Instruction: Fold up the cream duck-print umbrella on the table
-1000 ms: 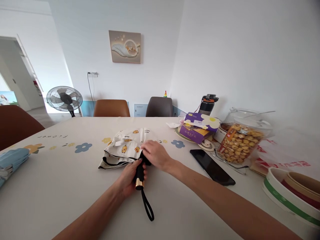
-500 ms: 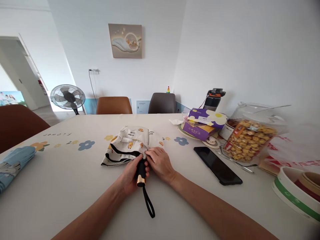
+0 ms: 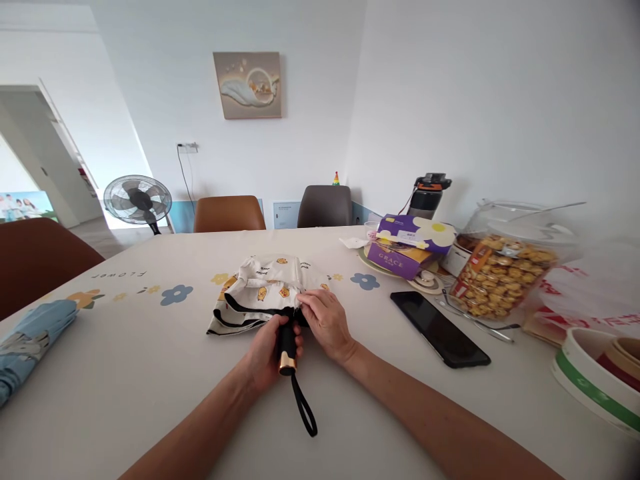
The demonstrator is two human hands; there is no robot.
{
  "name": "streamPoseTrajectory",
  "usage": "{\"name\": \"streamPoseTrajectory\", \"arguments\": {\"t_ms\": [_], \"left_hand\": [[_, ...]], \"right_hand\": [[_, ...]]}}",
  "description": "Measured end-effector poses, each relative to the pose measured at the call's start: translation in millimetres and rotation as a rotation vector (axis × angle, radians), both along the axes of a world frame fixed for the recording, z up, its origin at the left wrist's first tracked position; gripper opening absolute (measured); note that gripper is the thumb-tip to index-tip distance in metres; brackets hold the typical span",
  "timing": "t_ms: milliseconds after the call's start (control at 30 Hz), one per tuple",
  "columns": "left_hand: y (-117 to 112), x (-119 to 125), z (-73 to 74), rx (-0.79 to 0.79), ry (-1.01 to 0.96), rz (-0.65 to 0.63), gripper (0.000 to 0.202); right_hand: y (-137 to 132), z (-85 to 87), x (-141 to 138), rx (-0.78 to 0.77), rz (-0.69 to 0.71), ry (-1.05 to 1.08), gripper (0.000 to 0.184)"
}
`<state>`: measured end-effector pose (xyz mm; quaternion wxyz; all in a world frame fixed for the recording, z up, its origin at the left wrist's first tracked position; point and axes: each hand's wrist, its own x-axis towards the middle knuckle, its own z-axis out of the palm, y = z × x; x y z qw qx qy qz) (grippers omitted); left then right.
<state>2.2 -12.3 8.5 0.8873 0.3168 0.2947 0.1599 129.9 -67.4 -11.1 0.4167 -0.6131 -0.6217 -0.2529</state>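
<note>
A folding umbrella point(image 3: 270, 280) lies on the table in front of me, its white canopy printed with small yellow figures and edged in black. The canopy is collapsed but loose, with folds spread mostly to the left. My left hand point(image 3: 270, 347) is wrapped round the black handle, which has a gold-coloured end and a black wrist strap point(image 3: 304, 407) hanging toward me. My right hand point(image 3: 326, 323) pinches the canopy cloth just above the handle, fingers together. The part of the cloth beneath those fingers is hidden.
A blue folded umbrella point(image 3: 35, 343) lies at the left. To the right are a black phone point(image 3: 439, 328), glasses point(image 3: 475, 319), purple boxes point(image 3: 400, 257), a snack jar point(image 3: 503, 280) and tape rolls point(image 3: 595, 380). Chairs point(image 3: 229, 213) and a fan point(image 3: 139, 200) stand beyond the table.
The view has shifted slightly. My right fingers have moved a little on the cloth beside the handle; my left hand keeps its hold on the handle.
</note>
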Motion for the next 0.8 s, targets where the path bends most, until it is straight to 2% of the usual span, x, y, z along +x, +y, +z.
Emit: {"name": "streamPoseTrajectory", "arguments": {"t_ms": [167,267,433,567,633,700,800], "left_hand": [[2.1,-2.4,-2.1,-0.008,0.013,-0.058,0.015],[0.7,-2.6,0.0,0.006,0.003,-0.046,0.018],[-2.1,0.5,-1.4,0.136,0.059,0.000,0.024],[-0.7,0.8,-5.5,0.136,0.063,-0.009,0.027],[-0.1,0.3,-6.1,0.136,0.061,-0.009,0.028],[-0.2,-0.1,-5.4,0.136,0.064,-0.011,0.028],[-1.1,-0.1,-3.6,0.120,0.049,0.001,0.025]], "right_hand": [[3.0,-5.4,-5.9,-0.115,0.032,-0.004,0.020],[2.6,-5.7,-4.7,-0.099,0.050,0.003,0.019],[-1.4,-2.4,-0.7,-0.109,0.178,0.021,0.021],[-3.4,-3.0,-0.4,-0.081,0.226,0.126,0.026],[-3.3,-1.9,-0.4,-0.090,0.174,0.211,0.025],[-1.7,1.6,0.8,-0.119,0.065,0.320,0.021],[4.9,11.5,6.1,-0.259,-0.045,0.425,0.027]]}}
